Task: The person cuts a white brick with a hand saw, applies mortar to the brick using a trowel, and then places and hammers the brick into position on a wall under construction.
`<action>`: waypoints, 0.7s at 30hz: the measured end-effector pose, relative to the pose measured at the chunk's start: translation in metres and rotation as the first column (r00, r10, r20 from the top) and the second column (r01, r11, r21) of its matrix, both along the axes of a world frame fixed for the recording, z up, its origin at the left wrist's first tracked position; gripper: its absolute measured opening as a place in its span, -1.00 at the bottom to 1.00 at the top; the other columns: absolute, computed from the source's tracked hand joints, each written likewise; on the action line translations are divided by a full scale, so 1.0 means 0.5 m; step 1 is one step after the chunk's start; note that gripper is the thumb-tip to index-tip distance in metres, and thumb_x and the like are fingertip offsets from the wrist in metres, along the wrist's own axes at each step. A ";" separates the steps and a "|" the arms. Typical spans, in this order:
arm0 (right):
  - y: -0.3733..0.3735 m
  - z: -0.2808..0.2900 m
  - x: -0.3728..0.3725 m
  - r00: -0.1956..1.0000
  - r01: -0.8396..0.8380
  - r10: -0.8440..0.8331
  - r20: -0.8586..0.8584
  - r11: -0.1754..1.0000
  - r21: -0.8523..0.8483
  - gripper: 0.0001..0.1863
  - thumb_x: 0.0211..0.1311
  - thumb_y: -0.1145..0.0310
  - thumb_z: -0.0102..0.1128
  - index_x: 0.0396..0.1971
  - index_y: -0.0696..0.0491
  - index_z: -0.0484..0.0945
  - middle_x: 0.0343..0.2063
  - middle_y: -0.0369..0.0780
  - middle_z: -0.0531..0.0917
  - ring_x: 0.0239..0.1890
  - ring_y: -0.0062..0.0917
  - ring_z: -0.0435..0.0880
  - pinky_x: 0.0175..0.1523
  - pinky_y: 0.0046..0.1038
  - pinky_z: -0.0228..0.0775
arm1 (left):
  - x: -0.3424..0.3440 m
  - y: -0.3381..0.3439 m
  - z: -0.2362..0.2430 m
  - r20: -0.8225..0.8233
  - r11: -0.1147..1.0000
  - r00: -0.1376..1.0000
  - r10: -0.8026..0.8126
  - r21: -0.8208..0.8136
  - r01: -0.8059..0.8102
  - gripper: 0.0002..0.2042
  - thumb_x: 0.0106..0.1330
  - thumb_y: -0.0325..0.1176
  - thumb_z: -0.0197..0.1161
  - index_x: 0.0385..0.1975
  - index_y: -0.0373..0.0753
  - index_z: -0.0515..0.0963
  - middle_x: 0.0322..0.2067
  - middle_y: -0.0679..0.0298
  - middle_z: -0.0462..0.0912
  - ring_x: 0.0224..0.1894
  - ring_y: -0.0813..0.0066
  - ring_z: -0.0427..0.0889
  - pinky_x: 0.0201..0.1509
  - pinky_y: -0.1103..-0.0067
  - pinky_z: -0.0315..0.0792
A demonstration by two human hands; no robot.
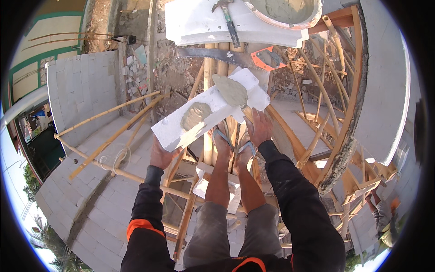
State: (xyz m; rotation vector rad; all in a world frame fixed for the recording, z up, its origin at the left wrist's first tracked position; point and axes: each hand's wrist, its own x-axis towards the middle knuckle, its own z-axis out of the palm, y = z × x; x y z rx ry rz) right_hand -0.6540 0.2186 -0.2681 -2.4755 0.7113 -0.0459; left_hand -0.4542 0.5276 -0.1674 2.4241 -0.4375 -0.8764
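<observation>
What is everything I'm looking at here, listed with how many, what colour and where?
White block: one, white, dabbed with grey mortar, held up at centre.
Trowel: one, loaded with grey mortar, resting on the block's upper end.
Hammer: one, dark, on the white blocks at the top.
Mortar tub: one, orange-rimmed, full of grey mortar, top.
Saw: one, orange handle, lying across the poles.
Bamboo scaffold: many tan poles, underfoot.
Block wall: grey-white, left.
Feet in sandals: two, on the poles.
Left hand: supports the block's lower end.
Right hand: grips the trowel handle.

Left hand [161, 156] holds a white block [213, 106]; right hand [259, 127] spreads grey mortar [195, 115] with a trowel [231, 90].
</observation>
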 end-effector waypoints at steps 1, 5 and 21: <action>0.008 -0.001 -0.021 1.000 -0.004 0.004 0.001 1.000 0.002 -0.46 0.20 0.13 0.21 0.07 0.17 0.44 -0.25 -0.07 0.56 -0.19 -0.18 0.55 -0.12 -0.16 0.39 | 0.001 0.001 0.006 0.037 1.000 0.999 0.003 -0.005 -0.003 -0.24 -0.12 -0.25 0.57 0.08 -0.35 0.30 -0.03 -0.01 0.56 -0.02 0.09 0.59 0.04 0.32 0.47; 0.029 0.089 -0.163 0.995 -0.027 0.042 -0.091 0.986 0.164 -0.52 0.23 0.22 0.15 0.08 0.17 0.44 -0.19 -0.03 0.54 -0.16 -0.22 0.58 -0.15 -0.23 0.43 | 0.021 0.026 0.007 0.049 0.997 0.997 -0.054 -0.043 0.056 -0.23 -0.13 -0.25 0.57 0.09 -0.34 0.29 -0.02 0.01 0.56 -0.01 0.09 0.59 0.04 0.32 0.47; -0.057 0.240 -0.170 0.842 0.375 -0.147 -0.519 -0.533 0.759 -0.52 0.44 -0.03 -0.08 0.00 0.10 0.44 -0.59 -0.27 0.50 -0.62 -0.54 0.51 -0.51 -0.46 0.40 | -0.002 0.038 -0.004 -0.008 0.998 1.000 -0.002 -0.070 0.001 -0.19 -0.14 -0.25 0.56 0.13 -0.31 0.25 0.01 0.07 0.53 0.05 0.20 0.56 0.09 0.37 0.44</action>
